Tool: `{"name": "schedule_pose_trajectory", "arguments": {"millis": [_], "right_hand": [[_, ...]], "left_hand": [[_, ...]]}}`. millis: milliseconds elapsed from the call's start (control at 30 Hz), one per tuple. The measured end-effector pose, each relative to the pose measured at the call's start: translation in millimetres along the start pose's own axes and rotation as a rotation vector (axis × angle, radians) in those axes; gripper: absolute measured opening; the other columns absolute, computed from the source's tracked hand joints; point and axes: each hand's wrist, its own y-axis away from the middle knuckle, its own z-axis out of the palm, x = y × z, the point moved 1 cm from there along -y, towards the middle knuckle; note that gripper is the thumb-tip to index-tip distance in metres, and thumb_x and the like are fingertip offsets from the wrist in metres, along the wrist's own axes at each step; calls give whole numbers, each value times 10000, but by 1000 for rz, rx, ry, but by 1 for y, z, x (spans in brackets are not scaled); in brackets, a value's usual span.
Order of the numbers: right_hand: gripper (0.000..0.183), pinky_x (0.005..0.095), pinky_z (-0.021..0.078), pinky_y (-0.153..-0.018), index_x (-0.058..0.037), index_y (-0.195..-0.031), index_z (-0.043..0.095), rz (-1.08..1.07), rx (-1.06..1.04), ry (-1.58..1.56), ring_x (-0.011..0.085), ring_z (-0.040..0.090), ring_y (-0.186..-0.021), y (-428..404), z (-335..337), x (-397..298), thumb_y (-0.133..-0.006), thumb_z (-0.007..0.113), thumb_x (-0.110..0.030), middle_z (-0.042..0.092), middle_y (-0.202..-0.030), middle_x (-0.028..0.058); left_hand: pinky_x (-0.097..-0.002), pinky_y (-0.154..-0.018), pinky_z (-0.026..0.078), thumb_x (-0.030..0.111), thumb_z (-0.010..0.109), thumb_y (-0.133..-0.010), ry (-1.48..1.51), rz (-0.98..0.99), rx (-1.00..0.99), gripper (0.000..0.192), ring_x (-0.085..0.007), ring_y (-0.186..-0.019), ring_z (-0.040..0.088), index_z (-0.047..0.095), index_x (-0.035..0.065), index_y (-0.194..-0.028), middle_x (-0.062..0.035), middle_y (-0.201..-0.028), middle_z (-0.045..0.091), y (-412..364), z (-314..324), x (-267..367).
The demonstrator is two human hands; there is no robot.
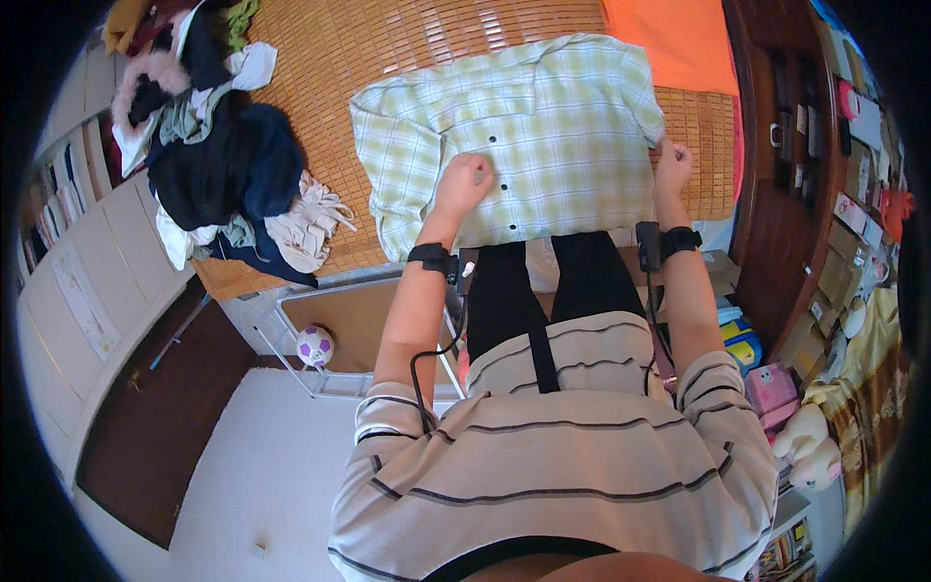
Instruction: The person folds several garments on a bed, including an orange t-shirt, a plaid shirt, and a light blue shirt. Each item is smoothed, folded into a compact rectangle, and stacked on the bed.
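Observation:
A pale green and white plaid shirt [553,156] with dark buttons lies spread on the slatted bamboo mat [327,73] before me. Its left sleeve [404,156] is folded down along the shirt's side. My left hand [464,183] rests over the shirt beside the button row, fingers curled; whether cloth is pinched under them is hidden. At the shirt's right edge, my right hand [673,166] has its fingertips closed on the end of the short right sleeve [644,120].
Piled clothes [218,160] lie at the mat's left. An orange cloth [673,44] covers the far right corner, beside a dark wooden cabinet [760,182]. Below the mat's edge stand a white-framed folding table [356,320] and a purple-white ball [315,345]. Cables run from both wrist straps.

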Motion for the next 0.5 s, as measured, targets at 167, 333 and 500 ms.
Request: {"name": "schedule_pose_trajectory", "arguments": {"millis": [167, 333, 500], "right_hand": [[432, 242, 435, -565, -12, -928, 567, 525, -249, -352, 126, 509, -635, -22, -17, 22, -793, 654, -414, 578, -808, 48], [439, 217, 409, -591, -44, -1040, 548, 734, -460, -862, 95, 480, -667, -24, -7, 11, -830, 623, -422, 570, -851, 20], [269, 204, 382, -641, -75, -1067, 549, 606, -742, -1221, 86, 499, -748, -35, -6, -7, -872, 608, -251, 569, -906, -1]], "left_hand": [[-414, -764, 441, 155, 591, -733, 14, 68, -145, 126, -345, -842, 549, 576, 37, -776, -142, -839, 600, -28, 31, 41], [-411, -764, 442, 136, 585, -747, 12, 122, -210, 115, -345, -825, 544, 572, 33, -797, -135, -825, 592, -61, 50, 77], [-364, -735, 459, 140, 592, -757, -70, 230, -180, 166, -319, -841, 542, 578, 25, -878, -144, -911, 579, -99, 62, 108]]}}
